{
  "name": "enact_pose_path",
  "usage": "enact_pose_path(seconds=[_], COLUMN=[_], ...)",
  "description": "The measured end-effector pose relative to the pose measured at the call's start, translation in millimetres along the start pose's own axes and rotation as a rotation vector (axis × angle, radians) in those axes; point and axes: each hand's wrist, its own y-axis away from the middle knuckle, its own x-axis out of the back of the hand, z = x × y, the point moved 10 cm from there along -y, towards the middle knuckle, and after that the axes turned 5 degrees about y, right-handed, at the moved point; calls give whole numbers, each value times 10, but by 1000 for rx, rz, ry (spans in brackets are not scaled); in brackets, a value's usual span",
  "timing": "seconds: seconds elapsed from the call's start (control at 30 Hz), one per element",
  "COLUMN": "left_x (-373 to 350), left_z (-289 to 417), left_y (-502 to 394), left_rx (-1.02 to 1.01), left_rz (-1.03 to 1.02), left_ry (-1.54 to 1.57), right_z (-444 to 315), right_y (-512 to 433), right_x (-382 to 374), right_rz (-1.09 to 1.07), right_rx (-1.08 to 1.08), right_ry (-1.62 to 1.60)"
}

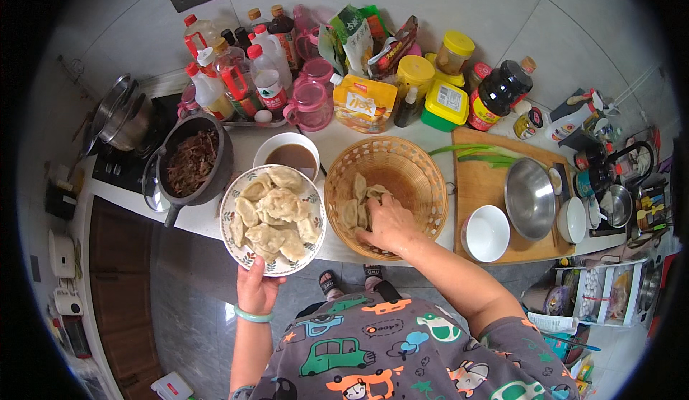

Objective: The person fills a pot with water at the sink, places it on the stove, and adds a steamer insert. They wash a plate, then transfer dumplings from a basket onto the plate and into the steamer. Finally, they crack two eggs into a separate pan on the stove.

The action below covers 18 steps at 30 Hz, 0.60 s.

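My left hand (259, 287), with a pale green bangle at the wrist, holds a patterned white plate (230, 198) by its near rim, thumb on top. Several cooked dumplings (282, 203) are heaped on this plate. To its right, a round woven basket (430, 227) stands on the counter with several more dumplings (351, 212) along its left side. My right hand (388, 225) reaches down into the basket, its fingers and thumb against these dumplings. The undersides of the fingers are hidden, so whether they grip a dumpling is unclear.
Behind the plate stands a white bowl of brown liquid (292, 156). A dark pot of chopped brown food (192, 160) sits left. On the right, a wooden cutting board (473, 184) bears a steel bowl (530, 198) and a white bowl (485, 233). Bottles, jars and packets line the wall.
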Motion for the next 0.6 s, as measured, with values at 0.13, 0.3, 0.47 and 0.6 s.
enact_pose_path(seconds=[0.13,0.3,0.47,0.6], left_x=[-44,-79,-114,-123], left_z=[-86,-165,-195,-199], left_y=[11,13,8,7], left_rx=[42,61,68,61], left_rz=[-30,-36,-36,-22], left_ry=[21,23,23,62], right_z=[46,269,301,319], right_y=[-40,-78,-84,-135], right_x=[33,74,39,28], right_rz=[36,-31,-6,63], right_rx=[105,65,-100,-47], right_ry=[-66,-286,-221,-251])
